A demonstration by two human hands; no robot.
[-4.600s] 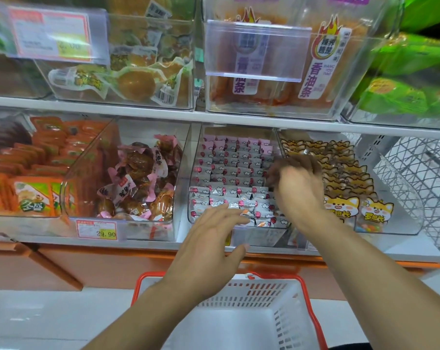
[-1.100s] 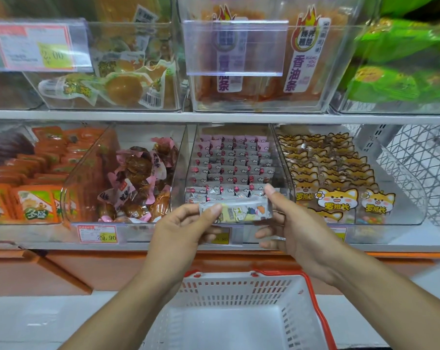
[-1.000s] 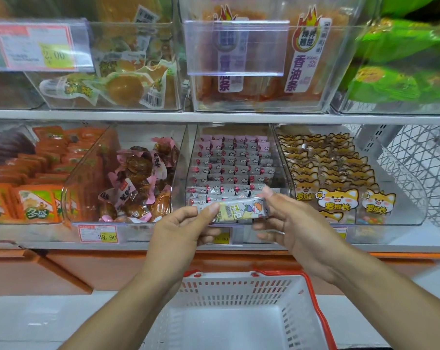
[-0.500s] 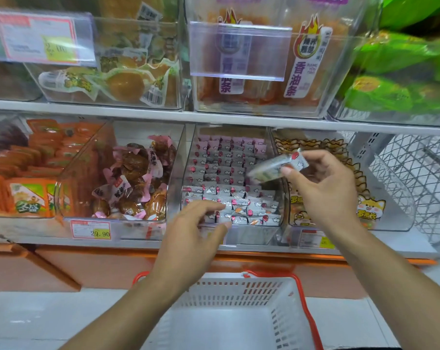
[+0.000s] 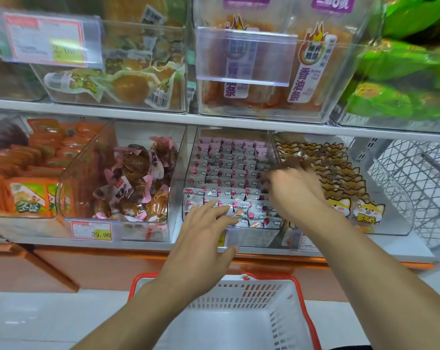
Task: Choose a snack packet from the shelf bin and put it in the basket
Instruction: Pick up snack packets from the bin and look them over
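Fingers (image 5: pixel 293 165) blurred, grip unclear, over bin (image 5: pixel 188 173) beside fox packets (image 5: pixel 340 173).

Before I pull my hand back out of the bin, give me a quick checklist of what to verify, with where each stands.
1. Right hand is over the bin of small pink-and-white packets: ok.
2. Grip on a packet: cannot tell, the fingertips are motion-blurred.
3. Left hand holds nothing, fingers straight at the bin's front edge: ok.
4. Basket sits below the hands, mouth up: ok.
5. Packet in the basket: not ok, none shows in the visible part.
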